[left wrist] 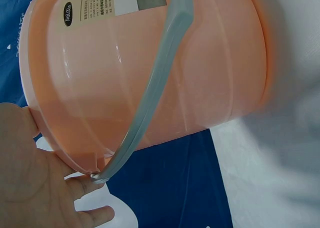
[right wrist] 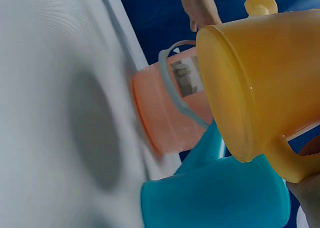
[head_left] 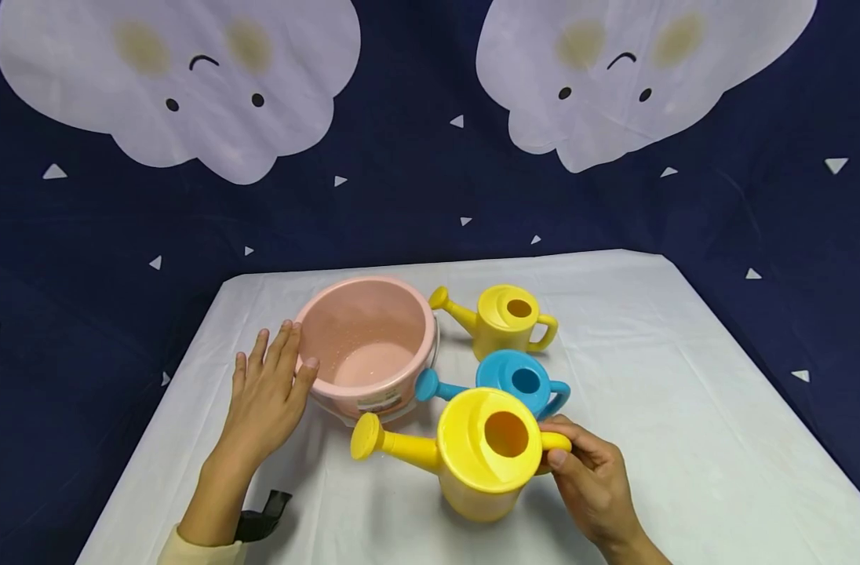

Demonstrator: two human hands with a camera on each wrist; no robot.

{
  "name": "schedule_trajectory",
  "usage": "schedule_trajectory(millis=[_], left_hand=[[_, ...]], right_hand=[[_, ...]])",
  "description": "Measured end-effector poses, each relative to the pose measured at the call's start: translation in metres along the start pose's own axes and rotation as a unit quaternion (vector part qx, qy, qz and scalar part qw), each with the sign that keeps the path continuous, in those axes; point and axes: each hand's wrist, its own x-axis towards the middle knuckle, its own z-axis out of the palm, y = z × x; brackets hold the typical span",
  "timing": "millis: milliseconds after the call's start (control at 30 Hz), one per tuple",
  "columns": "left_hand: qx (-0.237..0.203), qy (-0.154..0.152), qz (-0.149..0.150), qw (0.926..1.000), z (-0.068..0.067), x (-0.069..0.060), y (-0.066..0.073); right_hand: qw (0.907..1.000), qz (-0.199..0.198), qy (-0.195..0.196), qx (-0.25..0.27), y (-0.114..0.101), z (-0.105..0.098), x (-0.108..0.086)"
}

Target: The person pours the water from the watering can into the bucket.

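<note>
Fingers of the right hand (head_left: 592,475) curled round the handle of the front yellow watering can (head_left: 465,463), with thumb laid against the near side: grasping, in plain sight from the head view. Lifted clear of the counter (head_left: 698,439), with base visible in the right wrist view and a dark rounded shadow (right wrist: 95,128) on the white cloth well apart from it. Upright or close to it, with spout directed leftward, to a place in front of the pink bucket (head_left: 359,388).

Fingers of the left hand (head_left: 267,400) released and fairly straight, spread against the left side of the bucket's rim, touching without clenching. Around that wrist, a black strap (head_left: 260,522); below it, the edge of a pale sleeve (head_left: 197,551).

Upright on the counter, left of all three cans, the bucket, with a grey handle (left wrist: 150,100) hanging down across the outside and a printed label (left wrist: 102,2) on the wall.

Directly behind the lifted can and partly hidden by it, a blue watering can (head_left: 499,380), with spout toward the bucket; contact between these two cans impossible to tell. Farther back, a rear yellow watering can (head_left: 497,333), upright on the counter, with spout head near the bucket's rim. Beyond the counter, a dark blue backdrop (head_left: 416,157) with pale clouds (head_left: 232,141) and small white triangles (head_left: 836,165).
</note>
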Motion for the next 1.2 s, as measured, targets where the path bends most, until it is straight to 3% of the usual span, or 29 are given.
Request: schedule_trajectory(millis=[467,733,1200], left_hand=[[-0.001,0.003,0.003,1.0,0.0,-0.001,0.0],[-0.001,0.003,0.001,1.0,0.0,0.0,0.0],[0.001,0.002,-0.001,1.0,0.0,-0.001,0.0]], right_hand=[[0.9981,0.056,0.016,-0.019,0.01,-0.001,-0.012],[0.997,0.064,0.02,-0.039,0.017,-0.001,-0.013],[0.9924,0.116,0.029,-0.03,0.021,-0.002,-0.018]])
